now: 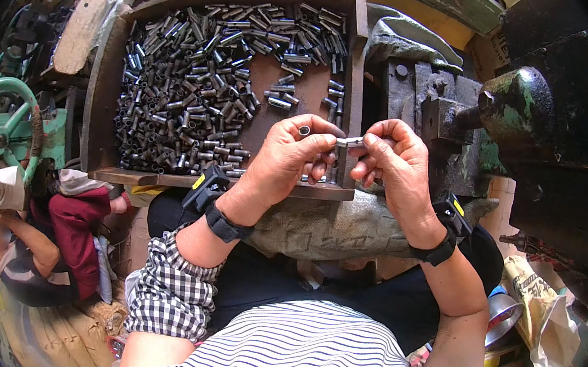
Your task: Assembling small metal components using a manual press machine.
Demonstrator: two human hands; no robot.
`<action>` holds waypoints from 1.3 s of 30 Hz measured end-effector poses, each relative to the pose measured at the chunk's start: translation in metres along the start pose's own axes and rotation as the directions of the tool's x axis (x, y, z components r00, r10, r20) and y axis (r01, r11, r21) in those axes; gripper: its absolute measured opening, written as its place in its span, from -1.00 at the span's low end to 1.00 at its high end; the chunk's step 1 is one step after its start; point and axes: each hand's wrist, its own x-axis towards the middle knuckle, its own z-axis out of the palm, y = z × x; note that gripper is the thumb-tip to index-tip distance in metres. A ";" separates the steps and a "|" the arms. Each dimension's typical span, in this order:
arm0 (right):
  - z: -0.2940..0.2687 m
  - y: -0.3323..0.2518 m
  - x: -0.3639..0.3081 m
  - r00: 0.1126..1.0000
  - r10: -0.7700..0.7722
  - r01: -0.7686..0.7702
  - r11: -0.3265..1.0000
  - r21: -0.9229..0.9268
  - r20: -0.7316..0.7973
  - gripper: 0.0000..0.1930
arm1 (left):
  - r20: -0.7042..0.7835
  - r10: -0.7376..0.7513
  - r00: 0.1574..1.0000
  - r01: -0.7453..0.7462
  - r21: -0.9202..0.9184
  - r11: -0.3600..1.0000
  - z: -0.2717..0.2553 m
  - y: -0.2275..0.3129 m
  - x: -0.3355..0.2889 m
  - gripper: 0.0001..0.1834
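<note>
Tray [354,74] of brown wood takes up the upper middle of the frame, crowded with short metal tubes [187,99] along its left and far sides; a bare strip of its floor shows right of centre. Coarse sacking [347,226] lies below its near edge, over the person's lap. A dark, oily machine [524,108] with worn green paint fills the upper right, a grey cloth [412,37] draped beside it. At the left edge is a green handwheel [0,139]; below it another person in maroon trousers [78,231] sits low. A metal bowl [504,316] sits at lower right.

The round rim of the lens blacks out the corners and cuts off the machine. The ends of the held piece are covered by fingertips, and whether it is one part or two meeting end to end is hard to make out.

Both grips are closed to a pinch, thumb against index finger. The left hand [294,151] and the right hand [402,159] hold a slim metal piece [349,142] between them, roughly level, above the tray's right wall. A tube's open end [304,131] also shows at the left index finger.
</note>
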 end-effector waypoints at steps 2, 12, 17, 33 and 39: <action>0.000 0.004 0.002 1.000 0.024 -0.024 0.999 0.037 0.007 -0.85 | -0.031 0.008 0.999 -0.007 0.012 1.000 -0.001 -0.001 0.002 -0.83; 0.002 0.005 0.000 0.993 0.118 -0.122 0.976 0.180 0.031 -0.84 | -0.030 0.007 1.000 -0.006 0.023 1.000 -0.005 -0.004 0.003 -0.82; 0.007 0.004 -0.003 0.998 0.053 -0.056 0.992 0.117 0.029 -0.84 | -0.051 0.071 0.996 -0.062 0.171 0.983 0.004 -0.005 -0.003 -0.79; 0.033 -0.009 0.020 0.971 0.121 -0.092 0.985 -0.145 0.206 -0.87 | 0.442 0.450 0.776 -0.527 0.846 0.079 -0.023 0.022 -0.012 -0.54; 0.069 -0.007 0.087 0.735 -0.528 0.579 0.162 -0.799 0.426 -0.93 | -0.090 0.115 0.989 -0.121 -0.061 0.991 -0.056 0.052 -0.023 -0.75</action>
